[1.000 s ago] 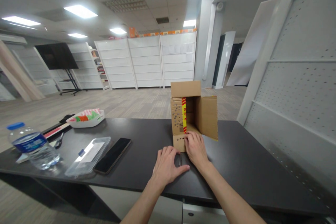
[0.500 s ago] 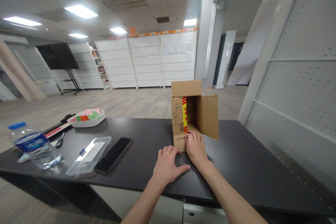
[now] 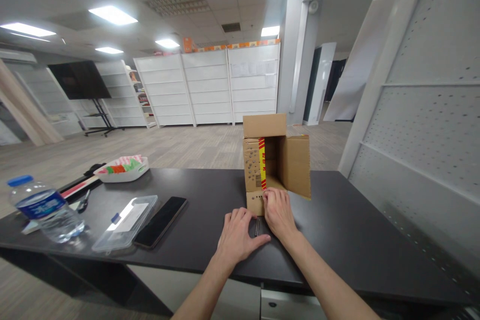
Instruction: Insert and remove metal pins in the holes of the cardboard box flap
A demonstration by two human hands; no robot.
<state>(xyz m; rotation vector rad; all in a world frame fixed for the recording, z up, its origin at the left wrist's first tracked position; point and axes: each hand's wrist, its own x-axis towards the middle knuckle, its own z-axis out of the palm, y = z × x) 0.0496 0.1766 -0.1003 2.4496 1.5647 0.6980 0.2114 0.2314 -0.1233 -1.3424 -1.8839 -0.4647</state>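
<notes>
One open carton [image 3: 252, 160] stands on your table [image 3: 210, 190], right of centre. Your left hand [image 3: 236, 236] is just near of it, thumb apart from fingers, beside one metal item [image 3: 257, 228]; your right hand [image 3: 279, 212] has its fingers bunched at one near flap [image 3: 254, 204], whether clamped you cannot tell. Left are one phone [image 3: 161, 222], one case [image 3: 125, 225], one bottle [image 3: 47, 215], one tray [image 3: 125, 177].

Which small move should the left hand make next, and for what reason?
I would probably bring the thumb and fingers of the left hand together on the thin metallic piece: it lies in the gap between them, just before the cardboard box, while the right hand is at the box's lower flap.
</notes>
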